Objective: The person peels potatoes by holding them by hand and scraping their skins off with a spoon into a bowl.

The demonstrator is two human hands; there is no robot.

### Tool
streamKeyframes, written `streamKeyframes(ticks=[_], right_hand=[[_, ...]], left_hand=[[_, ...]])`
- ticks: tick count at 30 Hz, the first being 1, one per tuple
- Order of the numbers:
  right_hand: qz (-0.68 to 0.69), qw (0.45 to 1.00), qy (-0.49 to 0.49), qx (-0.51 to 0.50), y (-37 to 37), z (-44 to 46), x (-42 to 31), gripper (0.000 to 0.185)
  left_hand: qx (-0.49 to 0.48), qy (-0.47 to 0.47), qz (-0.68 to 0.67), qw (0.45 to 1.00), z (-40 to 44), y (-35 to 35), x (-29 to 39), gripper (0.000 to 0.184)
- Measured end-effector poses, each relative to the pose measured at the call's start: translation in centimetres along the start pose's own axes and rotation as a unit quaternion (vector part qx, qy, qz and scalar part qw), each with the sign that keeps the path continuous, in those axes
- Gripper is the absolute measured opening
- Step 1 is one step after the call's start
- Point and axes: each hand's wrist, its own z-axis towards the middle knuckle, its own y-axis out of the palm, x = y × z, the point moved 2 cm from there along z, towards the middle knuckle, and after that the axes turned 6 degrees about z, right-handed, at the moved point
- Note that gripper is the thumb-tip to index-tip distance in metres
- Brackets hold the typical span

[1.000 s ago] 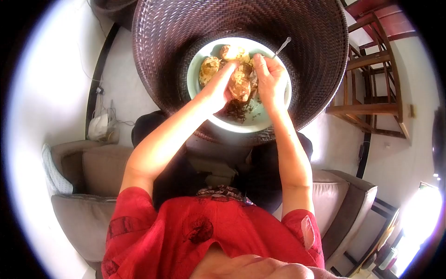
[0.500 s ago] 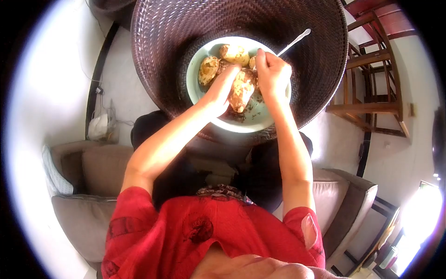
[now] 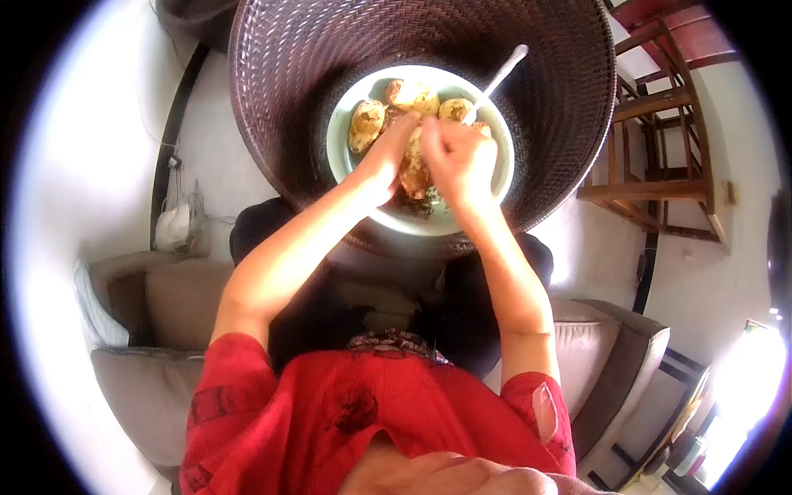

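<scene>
My left hand (image 3: 384,165) is closed around the left side of a partly peeled potato (image 3: 415,175), with yellow flesh and brown patches of skin. My right hand (image 3: 462,157) is curled in a fist against the potato's right side, gripping a metal spoon (image 3: 503,74) whose handle sticks out up and to the right. The spoon's scoop end is hidden by my fingers. Both hands are over a pale green bowl (image 3: 337,136). Inside it lie several more potatoes, among them one at the left (image 3: 367,125) and one at the back (image 3: 412,95).
The bowl sits within a large dark woven basket (image 3: 280,74) with high sides, in front of my knees. A wooden chair (image 3: 652,194) stands at the right. Brown sofa cushions (image 3: 186,301) flank me. A cable and a white bag (image 3: 175,224) lie on the floor at left.
My right hand and the spoon have moved left, onto the potato. The spoon handle now points more steeply upward. My left hand stays nearly in place.
</scene>
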Motion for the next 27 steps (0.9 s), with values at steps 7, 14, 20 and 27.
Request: streamKeyframes(ticks=[7, 14, 20, 27], right_hand=[[-0.069, 0.994, 0.087, -0.008, -0.1, 1.6, 2.4, 0.034], [-0.073, 0.992, 0.093, -0.032, 0.2, 0.9, 1.1, 0.033], [-0.020, 0.997, 0.070, -0.011, -0.6, 0.4, 0.4, 0.033], [-0.082, 0.990, 0.109, 0.029, -1.2, 2.2, 2.9, 0.034]], left_hand=[[-0.029, 0.053, 0.034, 0.998, 1.1, -0.8, -0.7, 0.051], [-0.030, -0.022, 0.058, 0.998, -0.2, 0.0, 0.8, 0.043], [-0.005, 0.001, -0.023, 1.000, -0.1, 0.1, 0.4, 0.040], [-0.028, -0.021, 0.002, 0.999, -0.9, 0.5, 0.9, 0.041]])
